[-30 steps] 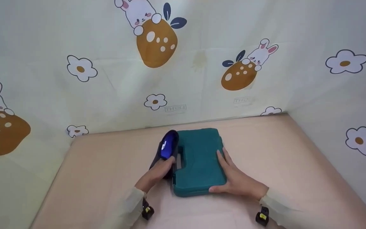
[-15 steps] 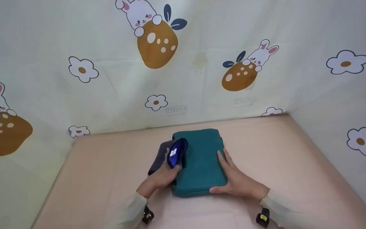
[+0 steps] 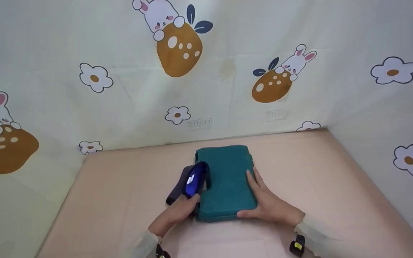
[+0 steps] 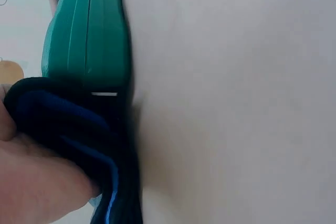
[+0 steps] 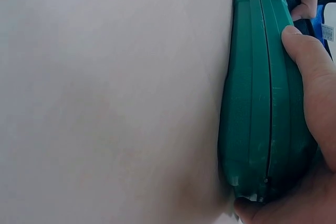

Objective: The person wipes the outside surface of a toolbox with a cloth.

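Near the middle of the bench (image 3: pixel 335 200), away from its left edge, the left hand (image 3: pixel 182 208) is pinching a dark, blue-lined pouch (image 3: pixel 192 182), its thumb pressing beside the shiny lining. Half a second ago the pouch's mouth was reaching farther over the green case; now it is sitting lower and farther left, toward the bench's near side, and the left hand is drawing back with it. The pouch's dark outer part is slanting out to the left, while its upper rim is overlapping the case's left side in the head view; I cannot tell whether they are touching there. To the right, the green plastic case (image 3: pixel 229 186) is lying closed, its far end pointing toward the bench's far edge, and is keeping its place. The right hand (image 3: pixel 273 206) is likewise staying put, gripping the case's near right corner with thumb and fingers spread.
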A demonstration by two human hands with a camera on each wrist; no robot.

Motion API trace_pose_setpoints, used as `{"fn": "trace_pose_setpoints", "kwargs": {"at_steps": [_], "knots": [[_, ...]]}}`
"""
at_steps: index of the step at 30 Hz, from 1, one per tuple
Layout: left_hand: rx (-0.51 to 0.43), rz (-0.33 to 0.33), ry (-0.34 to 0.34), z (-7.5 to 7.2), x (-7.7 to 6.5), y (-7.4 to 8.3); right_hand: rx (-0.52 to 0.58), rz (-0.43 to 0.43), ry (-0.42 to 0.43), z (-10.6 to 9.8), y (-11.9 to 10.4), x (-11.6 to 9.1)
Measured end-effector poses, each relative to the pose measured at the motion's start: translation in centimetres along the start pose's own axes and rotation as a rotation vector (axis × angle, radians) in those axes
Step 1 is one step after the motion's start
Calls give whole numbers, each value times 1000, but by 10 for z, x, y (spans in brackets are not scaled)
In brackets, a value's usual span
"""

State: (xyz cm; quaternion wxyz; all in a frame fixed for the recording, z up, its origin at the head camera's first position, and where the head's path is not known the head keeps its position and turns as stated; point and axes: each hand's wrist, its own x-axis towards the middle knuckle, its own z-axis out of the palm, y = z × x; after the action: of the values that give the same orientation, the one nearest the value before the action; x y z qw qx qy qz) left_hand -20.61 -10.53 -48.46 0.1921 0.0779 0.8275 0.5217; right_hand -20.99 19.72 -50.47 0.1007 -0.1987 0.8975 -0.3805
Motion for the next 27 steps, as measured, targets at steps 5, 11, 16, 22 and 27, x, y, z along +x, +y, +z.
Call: {"fn": "trace_pose_setpoints", "kwargs": {"at_steps": [5, 11, 16, 22, 27], "knots": [[-39, -22, -12, 4, -3, 0, -13, 2, 5, 0, 0, 0], [-59, -27, -29, 7, -9, 0, -15, 7, 1, -1, -2, -1], [-56, -45, -30, 8, -14, 0, -13, 18, 2, -1, -2, -2], [-39, -77, -40, 10, -21, -2, 3, 25, -7, -2, -1, -1], [-31, -75, -52, 8, -21, -2, 10, 28, -13, -2, -1, -1]]}}
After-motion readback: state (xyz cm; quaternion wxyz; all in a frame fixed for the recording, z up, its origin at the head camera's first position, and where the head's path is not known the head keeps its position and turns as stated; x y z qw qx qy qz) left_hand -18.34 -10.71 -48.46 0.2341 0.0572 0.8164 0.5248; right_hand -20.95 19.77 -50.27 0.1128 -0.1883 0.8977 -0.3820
